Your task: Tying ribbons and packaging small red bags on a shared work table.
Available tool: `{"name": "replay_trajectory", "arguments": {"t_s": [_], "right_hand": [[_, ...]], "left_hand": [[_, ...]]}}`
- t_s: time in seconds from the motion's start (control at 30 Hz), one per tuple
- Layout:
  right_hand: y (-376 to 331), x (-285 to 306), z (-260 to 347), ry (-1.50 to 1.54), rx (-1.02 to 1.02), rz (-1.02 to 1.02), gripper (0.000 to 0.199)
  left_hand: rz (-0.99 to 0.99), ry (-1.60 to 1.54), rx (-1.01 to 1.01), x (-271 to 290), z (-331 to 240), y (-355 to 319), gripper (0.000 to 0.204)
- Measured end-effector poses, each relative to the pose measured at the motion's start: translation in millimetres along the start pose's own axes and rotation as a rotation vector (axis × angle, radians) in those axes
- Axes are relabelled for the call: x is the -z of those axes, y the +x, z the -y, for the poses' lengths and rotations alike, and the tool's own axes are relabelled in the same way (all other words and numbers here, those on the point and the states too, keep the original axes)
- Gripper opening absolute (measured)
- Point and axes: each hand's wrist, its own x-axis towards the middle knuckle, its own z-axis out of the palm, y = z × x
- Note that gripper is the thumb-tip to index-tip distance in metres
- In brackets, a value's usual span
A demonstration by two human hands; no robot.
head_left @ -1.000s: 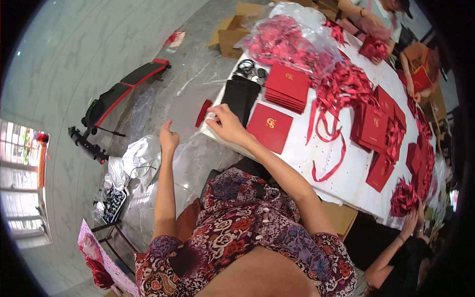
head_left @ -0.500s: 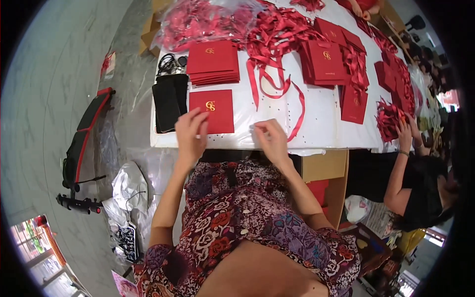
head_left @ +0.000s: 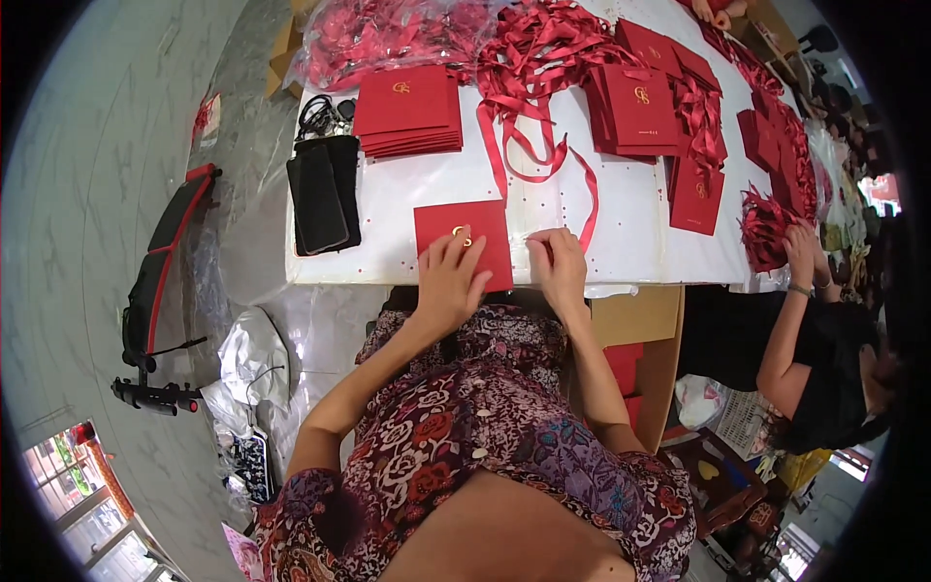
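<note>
A flat red paper packet (head_left: 492, 228) with a gold emblem lies at the table's front edge. My left hand (head_left: 449, 283) rests on it, fingers spread and laid flat over its lower part. To the right of the packet, slightly apart from it, is my right hand (head_left: 561, 267). Its thumb and fingertips are pressed together; anything between them is too small or hidden to make out. Beyond, a loose red ribbon (head_left: 590, 199) trails over the white tabletop toward that hand. A neat stack of matching red packets (head_left: 407, 102) sits farther back.
Left of the stack lie a black phone (head_left: 318, 204) and a dark pouch. A plastic bag of red ribbons (head_left: 388, 44) and a ribbon heap (head_left: 553, 48) lie behind. More packets (head_left: 635, 112) stand right. A co-worker's hands (head_left: 803, 254) hold ribbons at the right.
The single packet has slid right and toward me, with my left hand now laid on it. My right hand has shifted a little to the right, its fingers still together.
</note>
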Motion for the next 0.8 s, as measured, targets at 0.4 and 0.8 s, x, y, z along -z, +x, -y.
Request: {"name": "replay_trajectory", "arguments": {"t_s": [0.4, 0.8], "right_hand": [[25, -36, 20, 0.277, -0.082, 0.105, 0.011], [31, -36, 29, 0.249, -0.061, 0.085, 0.009]], "left_hand": [[-0.029, 0.035, -0.001, -2, 37, 59, 0.065], [0.088, -0.277, 0.183, -4, 32, 66, 0.034]]}}
